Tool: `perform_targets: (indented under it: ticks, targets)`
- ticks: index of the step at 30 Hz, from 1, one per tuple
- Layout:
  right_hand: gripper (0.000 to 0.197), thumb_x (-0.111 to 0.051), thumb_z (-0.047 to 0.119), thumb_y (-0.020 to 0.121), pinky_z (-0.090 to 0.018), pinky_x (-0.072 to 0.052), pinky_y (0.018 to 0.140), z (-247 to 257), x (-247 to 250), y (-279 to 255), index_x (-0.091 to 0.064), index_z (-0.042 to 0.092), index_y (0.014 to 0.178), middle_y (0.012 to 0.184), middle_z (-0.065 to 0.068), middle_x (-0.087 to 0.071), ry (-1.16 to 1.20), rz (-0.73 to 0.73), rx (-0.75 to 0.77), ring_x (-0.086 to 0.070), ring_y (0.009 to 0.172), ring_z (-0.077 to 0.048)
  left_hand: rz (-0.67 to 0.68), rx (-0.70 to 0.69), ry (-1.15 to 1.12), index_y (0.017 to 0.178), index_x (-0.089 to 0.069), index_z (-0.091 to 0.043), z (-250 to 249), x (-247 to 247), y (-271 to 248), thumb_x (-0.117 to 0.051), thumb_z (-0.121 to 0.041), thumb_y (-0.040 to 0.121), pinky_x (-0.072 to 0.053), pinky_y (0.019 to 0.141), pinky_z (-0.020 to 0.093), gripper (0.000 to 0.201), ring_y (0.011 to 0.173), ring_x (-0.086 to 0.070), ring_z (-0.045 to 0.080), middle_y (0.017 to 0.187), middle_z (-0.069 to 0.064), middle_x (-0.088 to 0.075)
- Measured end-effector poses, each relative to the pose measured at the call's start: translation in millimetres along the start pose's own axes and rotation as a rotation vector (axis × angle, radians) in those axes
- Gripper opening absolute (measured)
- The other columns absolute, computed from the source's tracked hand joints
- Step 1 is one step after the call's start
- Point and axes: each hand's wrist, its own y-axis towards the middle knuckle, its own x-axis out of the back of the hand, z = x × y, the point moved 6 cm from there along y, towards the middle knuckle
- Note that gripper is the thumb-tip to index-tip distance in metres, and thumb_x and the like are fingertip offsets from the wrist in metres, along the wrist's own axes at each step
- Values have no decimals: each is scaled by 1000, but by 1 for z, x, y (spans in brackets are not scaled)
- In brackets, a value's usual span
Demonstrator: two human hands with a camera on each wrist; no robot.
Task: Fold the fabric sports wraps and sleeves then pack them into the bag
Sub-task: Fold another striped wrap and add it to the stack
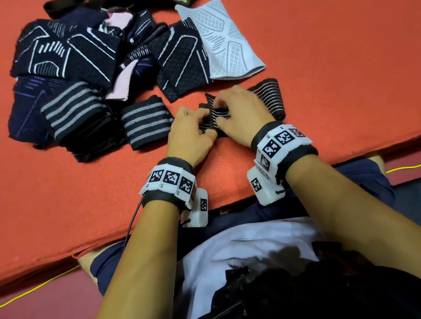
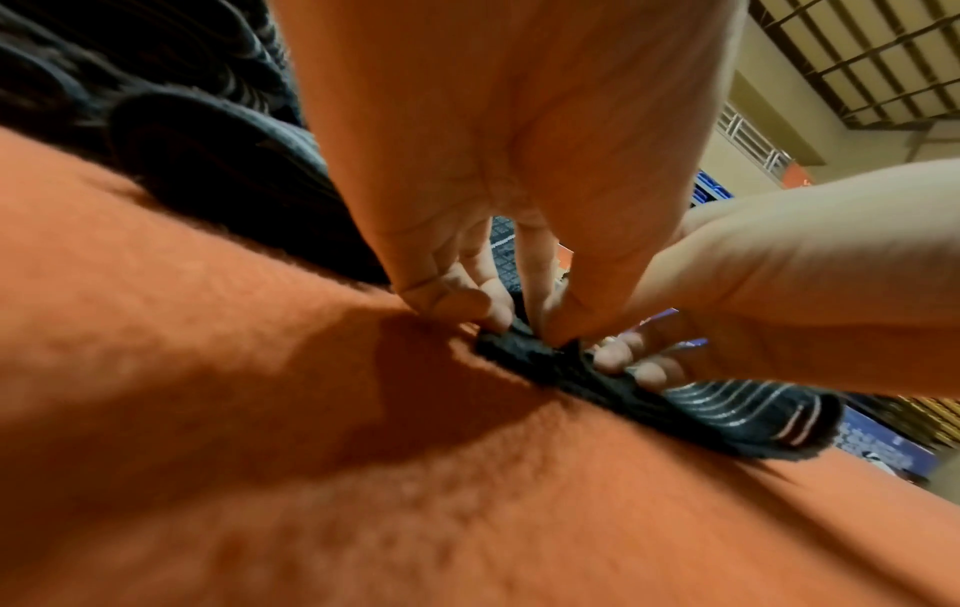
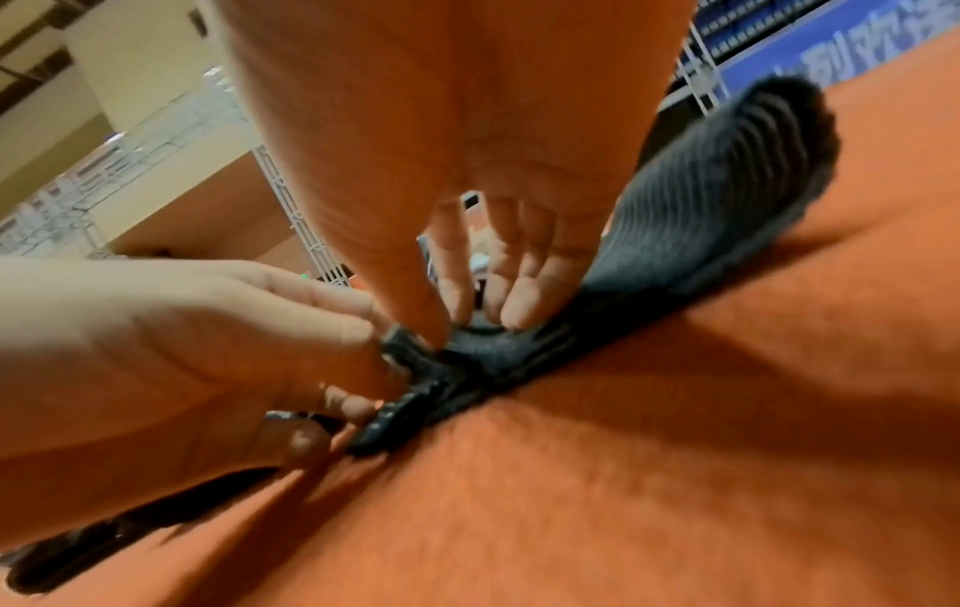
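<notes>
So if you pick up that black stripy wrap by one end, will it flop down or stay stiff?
Probably flop: the black striped wrap already bends and bunches where the left hand and right hand pinch it. It looks light, since fingertips alone lift its edge. It likely won't slide easily, as its fuzzy knit sits on the orange felt-like mat.

No legible txt anywhere.

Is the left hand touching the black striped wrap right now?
Touching. The left wrist view shows the left hand pinching the black striped wrap at its near edge.
</notes>
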Motion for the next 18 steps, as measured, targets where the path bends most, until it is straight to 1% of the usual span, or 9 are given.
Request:
perform_targets:
  ticks: [3, 6, 8, 10, 12, 13, 15, 16, 18]
  targets:
    - [31, -64, 30, 87, -36, -47, 93, -7, -16, -3, -62, 17, 115, 117, -7, -56, 83, 22, -88, -57, 107, -26, -3, 6, 5, 123, -64, -17, 3, -2, -1, -71, -20, 78, -50, 87, 37, 45, 84, -47, 15, 99, 0, -44]
    - [35, -66, 50, 83, -36, -48, 89, -12, -18, -2, -62, 20, 101, 107, -2, -56, 146, 7, -111, -58, 96, -20, -15, 3, 47, 113, -61, -14, 1, -3, 0, -75, -25, 76, -48, 79, 36, 41, 83, -47, 18, 97, 0, -45]
    - [38, -67, 55, 80, -34, -47, 83, -13, -16, -1, -61, 20, 93, 102, 0, -56, 154, 10, -129, -57, 90, -18, -16, 0, 91, 99, -56, -15, -2, -3, 1, -76, -25, 75, -45, 75, 36, 33, 82, -47, 19, 95, 0, -46]
    - [27, -67, 45, 81, -33, -47, 81, -13, -18, 0, -60, 21, 89, 102, -1, -55, 119, 14, -136, -57, 91, -20, 0, 5, 106, 91, -53, -17, -2, -3, 2, -75, -24, 73, -46, 75, 37, 29, 82, -51, 21, 93, 1, -50]
    - [14, -64, 32, 82, -32, -47, 82, -12, -19, 1, -61, 20, 89, 104, -3, -55, 106, 10, -143, -58, 94, -22, 4, 16, 98, 87, -57, -16, 0, -1, 1, -74, -22, 73, -49, 77, 38, 23, 80, -56, 23, 89, 2, -56]
    - [12, -64, 29, 81, -32, -47, 83, -13, -18, 1, -62, 20, 90, 104, -3, -56, 120, 7, -150, -59, 94, -23, -8, 15, 99, 85, -58, -16, 1, 0, 0, -72, -21, 74, -50, 78, 39, 18, 78, -57, 22, 87, 2, -59]
    - [19, -67, 28, 79, -34, -48, 86, -14, -19, 0, -63, 20, 97, 106, -3, -55, 164, 10, -158, -58, 96, -23, -39, 26, 87, 84, -59, -15, 4, 3, -1, -68, -20, 79, -50, 79, 41, 12, 76, -58, 23, 82, 2, -62]
    - [26, -70, 28, 77, -36, -49, 88, -14, -19, -1, -62, 20, 101, 107, -3, -54, 171, 19, -149, -57, 98, -23, -50, 47, 63, 87, -58, -13, 7, 5, -1, -65, -19, 82, -50, 78, 42, 11, 76, -59, 25, 80, 4, -64]
    - [39, -75, 29, 73, -37, -48, 92, -12, -22, -3, -59, 22, 107, 110, -3, -50, 147, 50, -126, -53, 105, -23, -56, 97, -3, 94, -52, -7, 10, 6, -2, -56, -18, 88, -50, 77, 45, 14, 78, -62, 34, 82, 11, -66]
